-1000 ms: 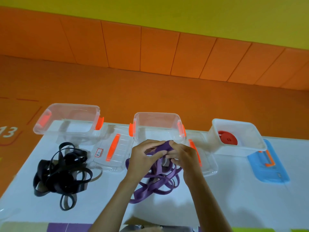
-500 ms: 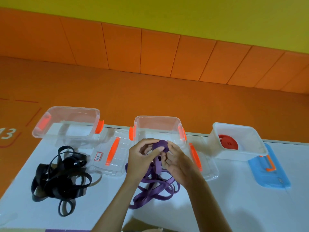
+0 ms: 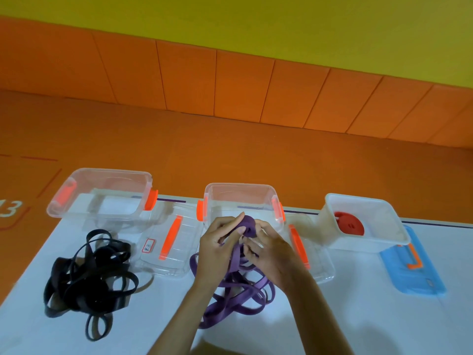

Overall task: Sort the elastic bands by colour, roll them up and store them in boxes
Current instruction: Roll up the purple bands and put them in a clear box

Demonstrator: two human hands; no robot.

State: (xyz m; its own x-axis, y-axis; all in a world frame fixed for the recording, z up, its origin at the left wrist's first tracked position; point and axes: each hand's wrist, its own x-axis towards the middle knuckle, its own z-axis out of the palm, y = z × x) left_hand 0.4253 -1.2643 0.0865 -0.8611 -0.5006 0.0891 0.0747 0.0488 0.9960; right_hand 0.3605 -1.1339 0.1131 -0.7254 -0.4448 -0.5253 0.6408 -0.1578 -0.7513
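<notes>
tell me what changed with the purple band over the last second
The left hand and right hand kept their grip and wound more of the purple band into a coil, now showing between the hands. The black bands, red roll and middle box stayed put.

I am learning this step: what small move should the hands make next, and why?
Probably wind one more turn: the left hand and right hand grip a small purple roll, while most of the purple band lies loose on the table.
</notes>
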